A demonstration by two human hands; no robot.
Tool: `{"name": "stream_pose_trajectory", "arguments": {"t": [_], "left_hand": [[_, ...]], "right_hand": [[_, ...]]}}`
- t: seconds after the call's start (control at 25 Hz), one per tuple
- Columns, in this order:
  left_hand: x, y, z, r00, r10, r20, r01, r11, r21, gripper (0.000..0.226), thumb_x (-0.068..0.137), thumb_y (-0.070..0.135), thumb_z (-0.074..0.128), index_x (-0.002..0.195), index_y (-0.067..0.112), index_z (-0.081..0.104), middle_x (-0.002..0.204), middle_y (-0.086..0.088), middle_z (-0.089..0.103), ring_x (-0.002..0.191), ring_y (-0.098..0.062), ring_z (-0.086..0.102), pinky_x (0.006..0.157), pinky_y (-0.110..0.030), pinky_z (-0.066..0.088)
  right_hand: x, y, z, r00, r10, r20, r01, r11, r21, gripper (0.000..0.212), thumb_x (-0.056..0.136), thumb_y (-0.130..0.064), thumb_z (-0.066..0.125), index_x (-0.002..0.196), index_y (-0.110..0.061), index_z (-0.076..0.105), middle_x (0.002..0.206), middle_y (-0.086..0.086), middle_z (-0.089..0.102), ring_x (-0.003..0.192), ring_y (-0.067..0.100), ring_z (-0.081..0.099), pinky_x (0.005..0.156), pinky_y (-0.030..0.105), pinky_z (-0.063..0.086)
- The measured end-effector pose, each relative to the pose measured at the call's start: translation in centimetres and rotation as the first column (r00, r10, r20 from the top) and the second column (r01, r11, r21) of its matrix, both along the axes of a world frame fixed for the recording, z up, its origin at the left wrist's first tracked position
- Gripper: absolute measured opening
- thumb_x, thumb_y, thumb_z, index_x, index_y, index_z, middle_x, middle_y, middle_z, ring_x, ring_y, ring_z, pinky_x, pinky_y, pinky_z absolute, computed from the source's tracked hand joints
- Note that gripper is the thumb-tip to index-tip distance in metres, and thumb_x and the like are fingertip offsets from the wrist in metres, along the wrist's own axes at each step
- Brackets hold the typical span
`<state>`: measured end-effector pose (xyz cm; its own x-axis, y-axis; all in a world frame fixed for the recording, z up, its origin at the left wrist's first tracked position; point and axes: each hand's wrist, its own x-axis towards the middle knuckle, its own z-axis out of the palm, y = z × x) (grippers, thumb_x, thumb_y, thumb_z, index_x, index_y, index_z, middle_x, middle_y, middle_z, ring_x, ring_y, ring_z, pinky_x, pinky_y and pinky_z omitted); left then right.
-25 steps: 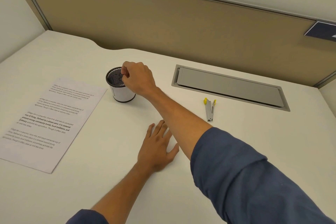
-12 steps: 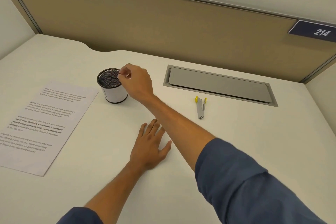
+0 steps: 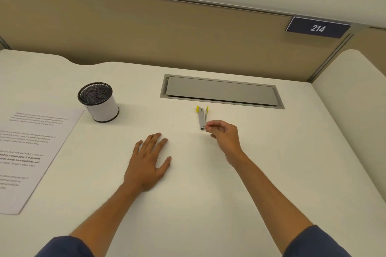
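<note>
A grey metal tool with two yellow tips [image 3: 201,118] lies on the white desk [image 3: 188,204], just below the grey cable flap. My right hand [image 3: 224,137] hovers at the tool's near end, thumb and forefinger pinching a tiny pale piece [image 3: 206,129] too small to identify. Whether that piece touches the tool cannot be told. My left hand [image 3: 149,158] rests flat on the desk, fingers straight, holding nothing. A mesh cup with a white wrap [image 3: 98,101] stands upright to the left, well away from both hands.
A printed sheet of paper [image 3: 31,152] lies at the desk's left edge. The grey cable flap [image 3: 221,91] is set into the desk at the back. A tan partition with a "214" sign [image 3: 317,27] closes the rear.
My right hand has left the mesh cup's rim and moved right and nearer, to the grey tool's near end, still pinching. The left hand stays flat. The view has shifted right.
</note>
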<state>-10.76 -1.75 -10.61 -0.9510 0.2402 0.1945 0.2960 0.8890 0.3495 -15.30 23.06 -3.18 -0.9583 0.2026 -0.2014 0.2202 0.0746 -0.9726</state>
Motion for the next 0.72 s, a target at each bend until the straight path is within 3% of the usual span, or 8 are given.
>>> {"name": "stream_pose_trajectory", "arguments": {"t": [0.12,0.2,0.32,0.48,0.6,0.72], "left_hand": [[0.0,0.0,0.0,1.000,0.001,-0.006,-0.001,1.000,-0.008,0.061,0.092,0.056,0.033,0.143,0.025,0.044,0.156,0.002,0.035,0.145,-0.015,0.025,0.119,-0.039,0.016],[0.0,0.0,0.0,1.000,0.001,-0.002,-0.001,1.000,-0.010,0.062,0.092,0.057,0.032,0.144,0.026,0.043,0.157,0.003,0.034,0.145,-0.014,0.024,0.119,-0.040,0.016],[0.0,0.0,0.0,1.000,0.006,0.009,-0.006,1.000,-0.011,0.062,0.092,0.057,0.032,0.145,0.027,0.042,0.158,0.005,0.032,0.146,-0.013,0.023,0.120,-0.038,0.013],[0.0,0.0,0.1,1.000,0.009,0.016,-0.009,1.000,-0.004,0.062,0.092,0.058,0.032,0.145,0.027,0.042,0.158,0.005,0.031,0.146,-0.013,0.022,0.120,-0.037,0.013],[0.0,0.0,0.0,1.000,0.010,0.016,-0.010,1.000,-0.007,0.063,0.092,0.058,0.031,0.146,0.027,0.042,0.158,0.005,0.031,0.146,-0.012,0.022,0.120,-0.035,0.011],[0.0,-0.1,0.0,1.000,0.007,0.012,-0.007,1.000,-0.012,0.063,0.092,0.058,0.031,0.145,0.026,0.042,0.158,0.005,0.032,0.146,-0.013,0.023,0.120,-0.036,0.012]], "right_hand": [[0.6,4.0,-1.3,0.991,-0.117,0.058,0.116,0.993,0.013,0.020,0.085,0.004,0.059,0.089,-0.011,0.072,0.089,0.002,0.073,0.088,0.014,0.067,0.078,0.021,0.050],[0.4,5.1,-2.2,0.996,-0.094,-0.001,0.091,0.969,0.230,0.021,0.087,0.001,0.056,0.090,-0.013,0.072,0.090,0.000,0.073,0.087,0.014,0.067,0.080,0.018,0.048],[-0.2,5.1,-3.1,0.993,0.086,-0.079,-0.030,0.844,0.536,0.017,0.089,-0.008,0.060,0.100,-0.012,0.073,0.099,0.000,0.072,0.084,0.010,0.063,0.082,0.019,0.047],[-1.7,4.4,-3.0,0.958,0.285,-0.030,-0.172,0.656,0.734,0.018,0.091,-0.016,0.060,0.102,-0.011,0.073,0.099,0.004,0.071,0.088,0.019,0.063,0.083,0.034,0.049],[-2.7,4.1,-2.8,0.940,0.340,0.027,-0.202,0.488,0.849,0.019,0.091,-0.014,0.055,0.089,-0.010,0.073,0.091,0.005,0.071,0.083,0.025,0.062,0.072,0.034,0.048],[-3.2,3.6,-3.0,0.945,0.323,0.055,-0.190,0.405,0.894,0.022,0.090,-0.007,0.048,0.084,-0.007,0.069,0.087,0.008,0.069,0.078,0.029,0.060,0.063,0.032,0.040]]}}
